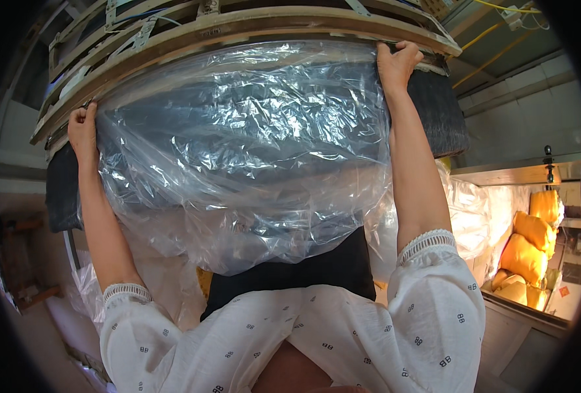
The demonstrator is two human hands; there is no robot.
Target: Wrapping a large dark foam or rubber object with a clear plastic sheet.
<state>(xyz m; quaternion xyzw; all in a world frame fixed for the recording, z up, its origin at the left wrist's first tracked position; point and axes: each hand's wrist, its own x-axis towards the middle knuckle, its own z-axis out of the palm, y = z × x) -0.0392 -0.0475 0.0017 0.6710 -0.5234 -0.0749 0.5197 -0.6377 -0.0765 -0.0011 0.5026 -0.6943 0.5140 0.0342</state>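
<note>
A large clear plastic sheet (pixel 251 131) is stretched between my two hands and hangs down toward my lap in shiny wrinkles. My left hand (pixel 84 131) pinches its upper left corner close to a long wooden bar (pixel 251 23). At the upper right corner, my right hand (pixel 396 65) grips the sheet just under the same bar, its fingers closed. Behind the plastic, a dark fabric roll (pixel 436 114) spans the width, its ends showing past both hands. The sheet's lower part bunches over dark cloth (pixel 290 278) at my lap.
A wooden frame with slats and metal brackets (pixel 143 33) rises beyond the bar. More clear plastic (pixel 470 209) lies lower right. Through an opening at the right, several yellow bundles (pixel 523 255) glow in bright light. Yellow cables (pixel 484 39) run at the upper right.
</note>
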